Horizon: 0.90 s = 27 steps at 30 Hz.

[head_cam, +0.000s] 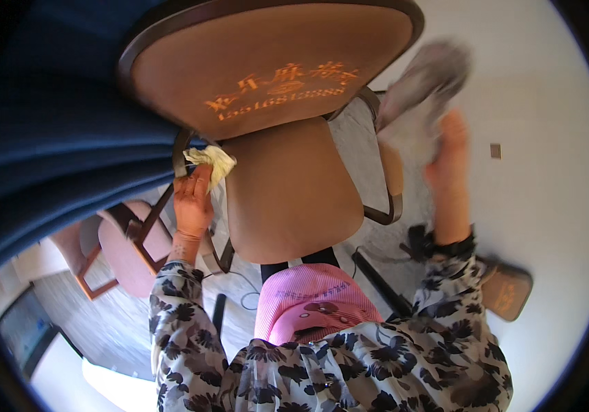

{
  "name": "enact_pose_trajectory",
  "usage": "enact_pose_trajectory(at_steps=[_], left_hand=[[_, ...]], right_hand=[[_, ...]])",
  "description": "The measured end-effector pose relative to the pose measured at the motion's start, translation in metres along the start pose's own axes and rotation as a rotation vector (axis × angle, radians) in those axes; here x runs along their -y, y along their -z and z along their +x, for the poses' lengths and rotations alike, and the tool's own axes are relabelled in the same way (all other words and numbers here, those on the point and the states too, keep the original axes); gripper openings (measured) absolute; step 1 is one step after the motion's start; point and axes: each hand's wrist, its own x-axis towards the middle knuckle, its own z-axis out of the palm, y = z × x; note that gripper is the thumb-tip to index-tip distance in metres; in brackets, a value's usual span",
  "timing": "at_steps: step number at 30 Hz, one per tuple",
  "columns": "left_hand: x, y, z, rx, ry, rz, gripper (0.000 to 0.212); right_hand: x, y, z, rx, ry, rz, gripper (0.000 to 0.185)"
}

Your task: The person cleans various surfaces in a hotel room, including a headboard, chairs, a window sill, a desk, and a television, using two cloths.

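Note:
Before me stands an armchair with a brown padded seat point(286, 195) and a dark-framed backrest point(268, 51) that bears orange writing. My left hand point(193, 201) grips a crumpled pale yellow cloth point(214, 162) at the chair's left armrest point(180, 152), beside the rear corner of the seat. To the right of the chair, my right hand point(449, 154) is raised and blurred by motion. A greyish-brown cloth point(428, 77) swings up from it, also strongly blurred. The right armrest point(391, 170) lies between that hand and the seat.
A dark blue curtain point(78, 149) hangs close along the left. Behind my left arm stand pinkish padded chairs point(132, 247). A pale wall with a switch plate point(496, 151) rises at right, near another brown chair back point(508, 291). Thin cables point(248, 298) lie on the grey floor.

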Motion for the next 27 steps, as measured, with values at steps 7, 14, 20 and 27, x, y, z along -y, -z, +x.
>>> enact_pose_trajectory(at_steps=[7,14,20,27], left_hand=[[0.016,-0.012,0.026,0.304,-0.248,0.055,0.043],[0.014,-0.011,0.027,0.367,-0.24,0.124,0.04],[0.015,-0.012,0.028,0.361,-0.278,0.184,0.04],[0.017,-0.016,0.024,0.351,-0.266,0.137,0.039]], right_hand=[[-0.218,0.083,-0.072,-0.264,-0.743,0.082,0.022],[-0.313,0.058,0.015,-0.136,-0.013,-1.165,0.028],[-0.316,0.11,-0.044,-0.112,-0.427,-1.338,0.026],[-0.297,0.149,-0.195,-0.243,-0.296,-1.517,0.028]])
